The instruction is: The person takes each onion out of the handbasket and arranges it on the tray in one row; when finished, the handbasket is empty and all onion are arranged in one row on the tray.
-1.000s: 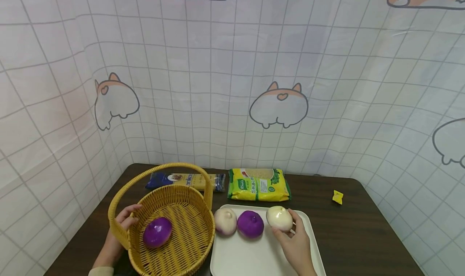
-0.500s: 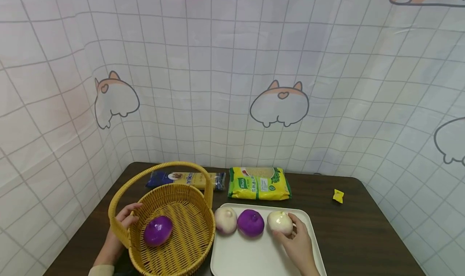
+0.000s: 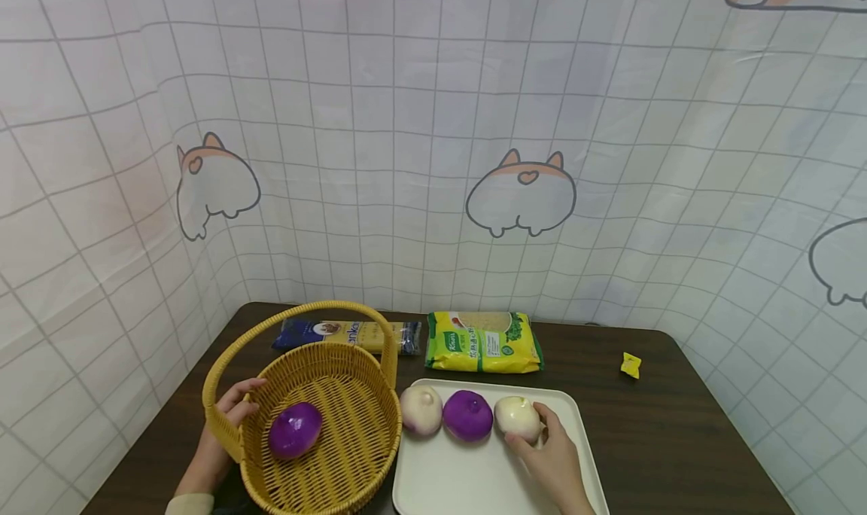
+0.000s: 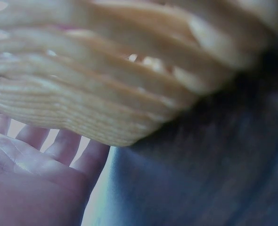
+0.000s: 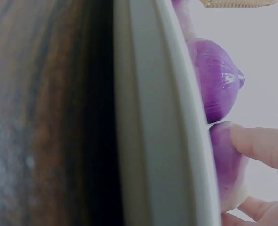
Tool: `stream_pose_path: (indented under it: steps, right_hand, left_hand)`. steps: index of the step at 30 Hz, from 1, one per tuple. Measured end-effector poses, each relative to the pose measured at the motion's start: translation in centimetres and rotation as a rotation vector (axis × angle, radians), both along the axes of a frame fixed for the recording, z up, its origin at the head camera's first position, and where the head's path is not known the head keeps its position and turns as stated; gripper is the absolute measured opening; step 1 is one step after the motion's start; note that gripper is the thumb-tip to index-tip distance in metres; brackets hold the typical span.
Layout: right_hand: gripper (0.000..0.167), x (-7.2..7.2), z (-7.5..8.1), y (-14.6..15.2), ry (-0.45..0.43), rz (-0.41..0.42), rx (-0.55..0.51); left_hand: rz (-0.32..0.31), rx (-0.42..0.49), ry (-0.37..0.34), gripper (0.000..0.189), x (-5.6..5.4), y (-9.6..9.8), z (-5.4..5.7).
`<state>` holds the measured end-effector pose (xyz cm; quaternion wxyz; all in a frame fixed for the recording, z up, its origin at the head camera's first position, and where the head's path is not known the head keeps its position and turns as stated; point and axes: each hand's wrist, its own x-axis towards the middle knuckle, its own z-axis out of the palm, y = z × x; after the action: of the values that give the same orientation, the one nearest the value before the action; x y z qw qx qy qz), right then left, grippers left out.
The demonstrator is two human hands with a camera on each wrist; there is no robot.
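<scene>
My right hand [image 3: 558, 458] grips a pale onion [image 3: 518, 417] at the right of a row on the white tray [image 3: 460, 481]. In the right wrist view, thumb and fingers close on this onion's purple-tinged side [image 5: 226, 157], beside a purple onion [image 5: 216, 80]. The head view shows that purple onion [image 3: 469, 415] in the middle and a whitish onion [image 3: 421, 409] at the left. My left hand [image 3: 226, 425] holds the left side of the wicker basket [image 3: 352, 425], fingertips over its rim under the arched handle. Inside the basket lies another purple onion [image 3: 295, 430].
Behind the basket lies a blue-and-yellow pasta packet [image 3: 359, 336], partly hidden by the handle. A yellow-green Knorr bag [image 3: 482, 343] sits behind the tray. A small yellow wrapped piece [image 3: 631, 365] rests at the right of the dark table [image 3: 684, 440]. A patterned curtain [image 3: 433, 161] hangs behind.
My right hand has lowered the pale onion onto the tray and shifted it slightly left, closer to the purple one. The left hand and basket have stayed in place.
</scene>
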<state>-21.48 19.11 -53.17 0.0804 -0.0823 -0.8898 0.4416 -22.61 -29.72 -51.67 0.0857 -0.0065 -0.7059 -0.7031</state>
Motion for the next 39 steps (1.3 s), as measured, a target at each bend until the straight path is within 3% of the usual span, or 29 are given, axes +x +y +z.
stream_pose_path:
  steps: [10, 23, 32, 39]
  right_hand:
    - [0.081, 0.15, 0.11, -0.03, -0.021, 0.014, 0.01]
    - [0.091, 0.46, 0.24, 0.02, 0.023, 0.054, -0.024]
    - [0.09, 0.47, 0.19, 0.17, 0.024, 0.077, -0.017]
    - [0.09, 0.26, 0.64, 0.38, 0.006, 0.061, -0.052]
  left_hand:
    - [-0.01, 0.009, 0.02, 0.03, -0.01, -0.1, -0.25]
    - [-0.013, 0.017, 0.019, 0.03, -0.16, -0.21, -0.48]
    - [-0.031, 0.03, 0.048, 0.032, 0.28, 0.05, -0.19]
    - [-0.017, 0.017, 0.032, 0.034, 0.23, 0.14, -0.13]
